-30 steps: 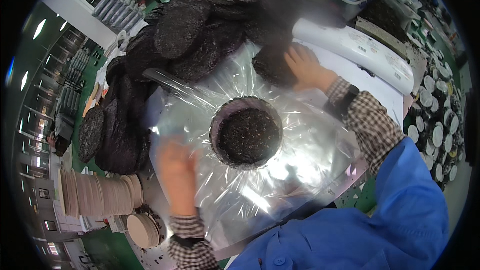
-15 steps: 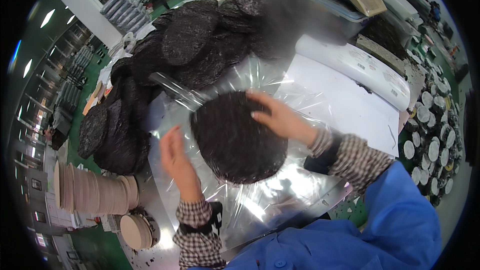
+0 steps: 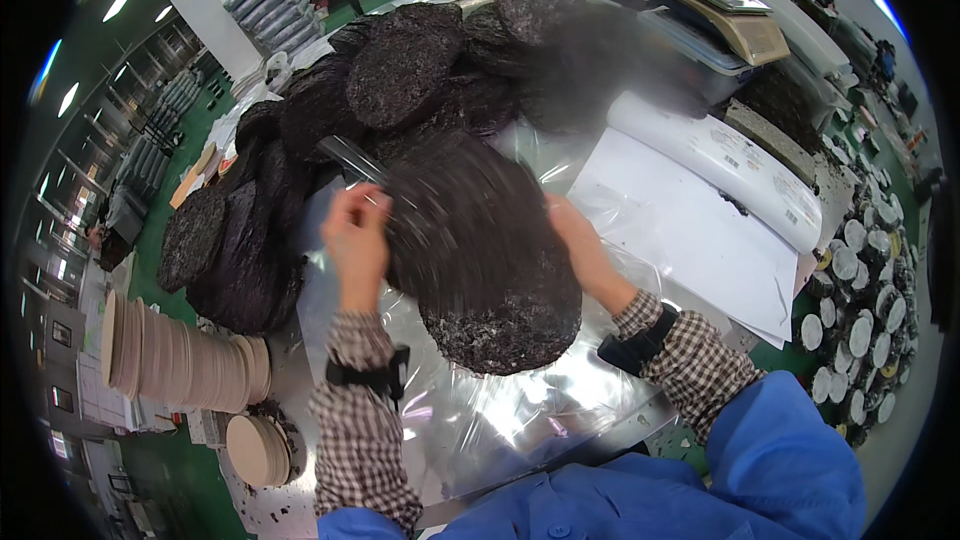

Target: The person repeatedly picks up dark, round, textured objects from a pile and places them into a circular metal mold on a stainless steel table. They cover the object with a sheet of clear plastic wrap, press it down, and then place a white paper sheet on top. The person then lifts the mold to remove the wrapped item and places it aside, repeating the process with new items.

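A dark, round, flaky disc that looks like dried seaweed (image 3: 465, 210) is smeared by motion in front of me. Its left edge meets the closed fingers of my left hand (image 3: 357, 240). My right hand (image 3: 585, 250) grips the opposite edge, its fingertips partly hidden behind the disc. Beneath it, a second dark disc (image 3: 505, 335) lies on clear plastic film (image 3: 450, 420), its near half showing. Close to my left fingers, a shiny folded piece of the film (image 3: 352, 158) sticks up.
Many more dark discs (image 3: 400, 70) are heaped at the far side and left. Stacks of round beige pieces (image 3: 190, 360) stand at the left. White printed sheets (image 3: 680, 210) lie on the right, with a scale (image 3: 725, 15) behind them. Round white-topped packs (image 3: 850, 310) cover the far right.
My right hand has gone from the top of the disc to its right edge, and my left hand has risen to the left edge. The upper disc has moved away from me, exposing another underneath.
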Demonstrator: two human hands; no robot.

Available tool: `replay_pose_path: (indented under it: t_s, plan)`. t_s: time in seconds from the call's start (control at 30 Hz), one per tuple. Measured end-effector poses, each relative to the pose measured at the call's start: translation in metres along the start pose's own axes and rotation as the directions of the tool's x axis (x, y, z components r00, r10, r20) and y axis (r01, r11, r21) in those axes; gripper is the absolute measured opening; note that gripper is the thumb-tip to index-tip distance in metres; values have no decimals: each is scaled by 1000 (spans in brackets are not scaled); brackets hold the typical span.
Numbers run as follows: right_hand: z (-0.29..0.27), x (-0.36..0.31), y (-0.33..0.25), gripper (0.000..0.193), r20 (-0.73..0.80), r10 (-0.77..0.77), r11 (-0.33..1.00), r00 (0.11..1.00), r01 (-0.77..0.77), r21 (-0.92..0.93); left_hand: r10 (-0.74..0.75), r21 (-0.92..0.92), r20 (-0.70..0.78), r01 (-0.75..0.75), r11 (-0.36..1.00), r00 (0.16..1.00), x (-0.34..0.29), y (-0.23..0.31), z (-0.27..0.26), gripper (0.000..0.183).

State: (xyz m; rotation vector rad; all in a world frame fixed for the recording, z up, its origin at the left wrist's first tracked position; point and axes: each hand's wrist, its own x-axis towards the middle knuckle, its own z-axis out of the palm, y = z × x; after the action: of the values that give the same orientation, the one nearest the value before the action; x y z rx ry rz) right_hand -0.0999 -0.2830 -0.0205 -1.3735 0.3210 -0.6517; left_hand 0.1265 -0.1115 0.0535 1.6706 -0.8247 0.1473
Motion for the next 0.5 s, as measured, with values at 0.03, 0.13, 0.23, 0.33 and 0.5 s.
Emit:
replay_pose_path:
  t_s: [0.03, 0.13, 0.23, 0.33, 0.5]
  plan:
    - [2, -6, -9, 45, 10, 55, 989, 998, -53, -141, -29, -10, -248, 27, 1000, 968, 21, -22, -9, 19]
    - [21, -7, -9, 36, 33, -127, 884, 991, 128, -449, 466, 732, -247, -151, 664, 850, 38, -54, -42, 37]
    - [19, -9, -3, 18, 83, -227, 679, 970, 220, -700, 127, 545, 425, -365, 755, 896, -35, 9, 24, 67]
    - [19, -4, 14, 20, 119, -238, 565, 964, 237, -790, -219, 704, 502, -249, 665, 836, -91, 24, 64, 79]
    - [21, -4, 11, 20, 95, -238, 623, 967, 227, -749, 120, 551, 501, -423, 719, 857, -102, 23, 58, 47]
